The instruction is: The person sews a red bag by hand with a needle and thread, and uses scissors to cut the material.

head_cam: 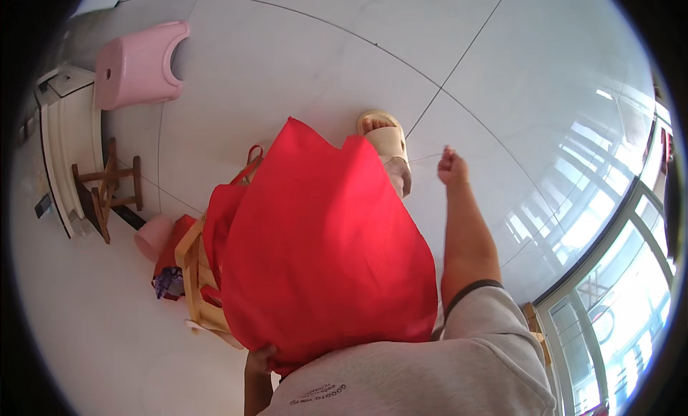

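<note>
A large piece of red cloth [328, 244] is spread over my lap and hides most of my legs. At its lower left edge, my left hand [262, 358] grips the cloth, with part of the hand hidden beneath. My right arm is stretched forward to the right of the cloth. The fingers of my right hand [451, 166] are pinched together on a thin thread [424, 158], which runs left towards the cloth. Past the cloth's far edge shows one foot in a beige slide sandal [382, 136].
Close on my left is a light wooden chair [189, 255] holding more red fabric [217, 212]. Beyond it are a pink bin [153, 237], a dark wooden folding stool [107, 187], a white cabinet [72, 131] and a pink plastic stool [137, 66]. Glazed doors [607, 308] stand at right.
</note>
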Motion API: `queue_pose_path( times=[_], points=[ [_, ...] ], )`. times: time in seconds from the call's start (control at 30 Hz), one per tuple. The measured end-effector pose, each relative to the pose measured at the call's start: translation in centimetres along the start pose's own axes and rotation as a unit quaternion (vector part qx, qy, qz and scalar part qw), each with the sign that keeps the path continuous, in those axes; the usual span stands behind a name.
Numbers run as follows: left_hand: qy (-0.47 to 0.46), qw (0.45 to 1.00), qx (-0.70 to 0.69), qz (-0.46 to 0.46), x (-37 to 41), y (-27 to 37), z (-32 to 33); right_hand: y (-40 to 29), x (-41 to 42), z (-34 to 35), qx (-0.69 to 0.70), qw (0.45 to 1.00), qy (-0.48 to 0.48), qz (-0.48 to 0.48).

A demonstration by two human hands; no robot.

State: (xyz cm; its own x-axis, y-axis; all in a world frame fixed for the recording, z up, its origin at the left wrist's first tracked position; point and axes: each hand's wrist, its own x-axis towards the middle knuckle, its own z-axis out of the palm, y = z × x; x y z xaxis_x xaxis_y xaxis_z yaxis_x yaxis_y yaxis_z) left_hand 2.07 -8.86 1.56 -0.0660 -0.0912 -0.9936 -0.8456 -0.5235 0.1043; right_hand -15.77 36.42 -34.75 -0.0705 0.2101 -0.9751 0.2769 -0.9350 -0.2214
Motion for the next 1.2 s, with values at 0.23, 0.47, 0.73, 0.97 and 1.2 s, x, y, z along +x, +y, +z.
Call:
queue_pose_path(
  times=[0.23,0.47,0.73,0.97,1.2],
  points=[
    [-0.016,0.992,-0.002,0.127,1.0,-1.9,-0.4,-12.2,-17.5,8.0,-0.122,0.925,-0.313,-0.178],
    [0.176,0.924,0.052,0.336,-1.6,3.5,0.7,-14.7,-40.4,14.4,-0.192,0.669,-0.686,-0.212],
    [0.212,0.582,0.223,0.753,-7.0,12.6,13.6,-13.2,-61.1,19.7,-0.356,0.365,-0.838,-0.195],
    [0.201,0.402,0.377,0.810,-10.9,15.6,18.3,-11.4,-69.0,19.6,-0.380,0.333,-0.818,-0.276],
    [-0.485,0.649,0.262,0.524,-10.6,15.1,22.4,-5.8,-68.0,20.4,-0.279,0.325,-0.888,-0.169]
  ],
)
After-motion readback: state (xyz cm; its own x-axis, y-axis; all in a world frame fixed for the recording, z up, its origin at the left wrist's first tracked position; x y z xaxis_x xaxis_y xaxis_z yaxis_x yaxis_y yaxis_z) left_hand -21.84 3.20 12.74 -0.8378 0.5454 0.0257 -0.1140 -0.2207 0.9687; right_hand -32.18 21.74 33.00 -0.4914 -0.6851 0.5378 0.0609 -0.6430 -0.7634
